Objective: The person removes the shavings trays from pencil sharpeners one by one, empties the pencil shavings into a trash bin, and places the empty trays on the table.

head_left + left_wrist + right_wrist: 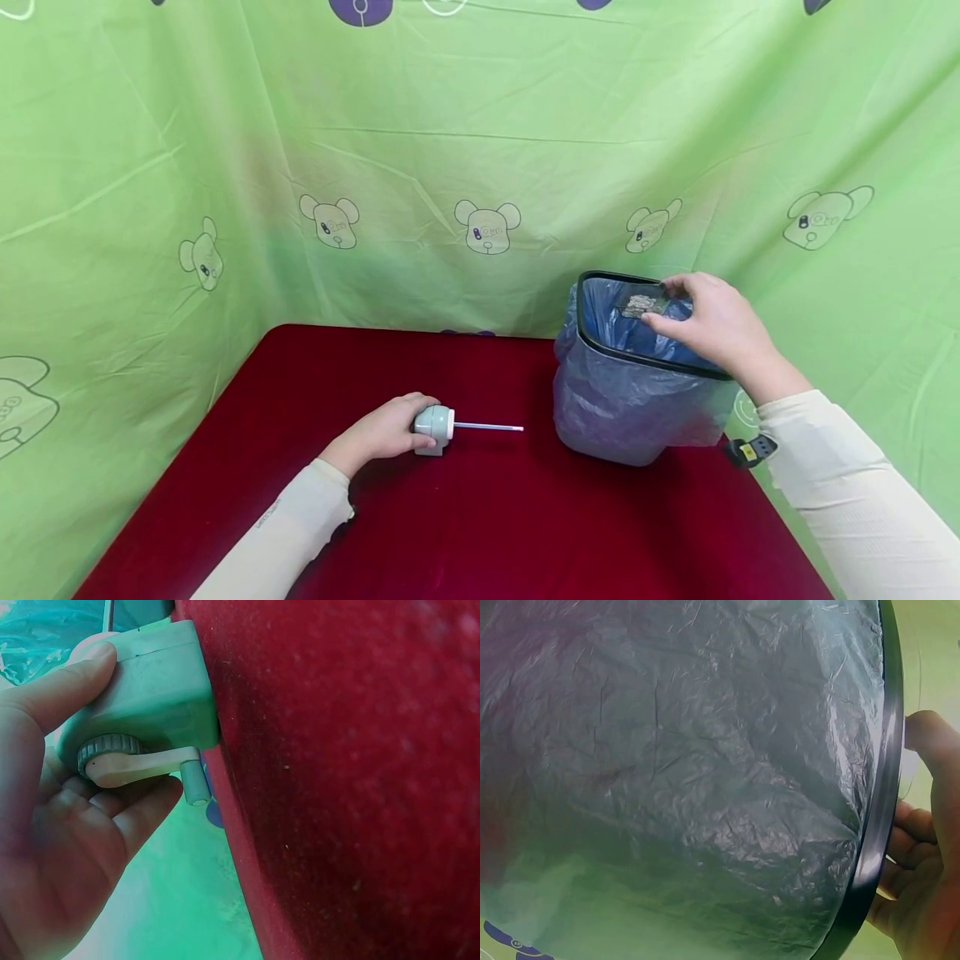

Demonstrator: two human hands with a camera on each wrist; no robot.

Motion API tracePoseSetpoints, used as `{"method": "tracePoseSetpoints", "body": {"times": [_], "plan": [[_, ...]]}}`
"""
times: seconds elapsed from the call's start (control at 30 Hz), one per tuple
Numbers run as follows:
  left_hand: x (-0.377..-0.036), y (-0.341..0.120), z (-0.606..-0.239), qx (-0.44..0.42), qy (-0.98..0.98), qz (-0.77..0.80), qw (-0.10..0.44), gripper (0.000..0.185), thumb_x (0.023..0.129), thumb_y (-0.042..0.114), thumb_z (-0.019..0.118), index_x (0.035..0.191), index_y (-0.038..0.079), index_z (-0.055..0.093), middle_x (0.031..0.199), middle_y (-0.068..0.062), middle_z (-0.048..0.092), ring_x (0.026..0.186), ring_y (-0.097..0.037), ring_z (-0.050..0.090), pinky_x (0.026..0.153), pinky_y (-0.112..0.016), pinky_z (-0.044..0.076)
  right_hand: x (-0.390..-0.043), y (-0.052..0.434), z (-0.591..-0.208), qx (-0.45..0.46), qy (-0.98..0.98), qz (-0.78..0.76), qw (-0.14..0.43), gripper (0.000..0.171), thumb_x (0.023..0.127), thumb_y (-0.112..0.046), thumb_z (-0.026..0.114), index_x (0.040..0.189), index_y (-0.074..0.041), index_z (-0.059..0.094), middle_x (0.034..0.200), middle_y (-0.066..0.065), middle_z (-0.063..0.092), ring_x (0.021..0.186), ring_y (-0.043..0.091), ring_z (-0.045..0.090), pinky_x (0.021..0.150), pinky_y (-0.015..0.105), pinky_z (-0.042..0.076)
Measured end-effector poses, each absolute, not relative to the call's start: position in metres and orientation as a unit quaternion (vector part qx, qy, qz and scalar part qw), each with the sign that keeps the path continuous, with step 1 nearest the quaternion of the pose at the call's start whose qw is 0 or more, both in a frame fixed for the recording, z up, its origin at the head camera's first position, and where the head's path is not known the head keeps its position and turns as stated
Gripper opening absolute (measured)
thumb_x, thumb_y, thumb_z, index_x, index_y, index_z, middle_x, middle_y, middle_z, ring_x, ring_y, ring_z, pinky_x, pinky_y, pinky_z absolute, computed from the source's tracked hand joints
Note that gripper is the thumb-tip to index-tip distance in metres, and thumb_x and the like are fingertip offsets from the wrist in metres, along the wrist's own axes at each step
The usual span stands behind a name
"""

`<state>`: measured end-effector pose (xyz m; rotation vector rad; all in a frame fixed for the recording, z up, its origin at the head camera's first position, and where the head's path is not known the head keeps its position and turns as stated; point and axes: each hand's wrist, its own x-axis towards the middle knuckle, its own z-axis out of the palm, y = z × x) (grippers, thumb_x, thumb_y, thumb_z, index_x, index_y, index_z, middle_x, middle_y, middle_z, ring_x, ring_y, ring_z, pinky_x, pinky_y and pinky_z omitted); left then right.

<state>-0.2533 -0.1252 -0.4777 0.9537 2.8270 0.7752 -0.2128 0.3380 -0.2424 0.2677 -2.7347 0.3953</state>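
Note:
A grey-green crank pencil sharpener (pixel 436 424) stands on the red table (pixel 480 517), with a thin white stick (pixel 489 427) poking out of its right side. My left hand (pixel 408 427) grips the sharpener's body from the left. In the left wrist view the thumb lies on the sharpener (pixel 157 697) and the crank handle (pixel 142 765) faces my palm. My right hand (pixel 670 307) is over the mouth of a black-rimmed bin (pixel 600 342) and pinches a small dark tray (pixel 642 305) with pale bits in it. In the right wrist view my fingers (pixel 922 885) curl behind the bin rim (pixel 881 810).
The bin, lined with a bluish plastic bag (pixel 622 400), stands at the table's right rear. Green printed cloth (pixel 480 167) walls in the back and both sides. The table's right edge runs just past the bin.

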Motion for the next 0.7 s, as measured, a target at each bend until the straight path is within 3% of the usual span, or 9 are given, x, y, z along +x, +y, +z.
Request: {"method": "tracePoseSetpoints", "body": {"times": [0.7], "plan": [[-0.2544, -0.1251, -0.4778, 0.313, 0.916, 0.249, 0.028, 0.06, 0.086, 0.028, 0.083, 0.138, 0.01, 0.059, 0.125, -0.001, 0.063, 0.103, -0.013, 0.059, 0.093, -0.038, 0.052, -0.2177, 0.3456, -0.2419, 0.132, -0.969, 0.041, 0.207, 0.065, 0.086, -0.043, 0.078, 0.129, 0.004, 0.063, 0.121, 0.027, 0.066, 0.117, 0.045, 0.056, 0.099, 0.061, 0.043]]}}
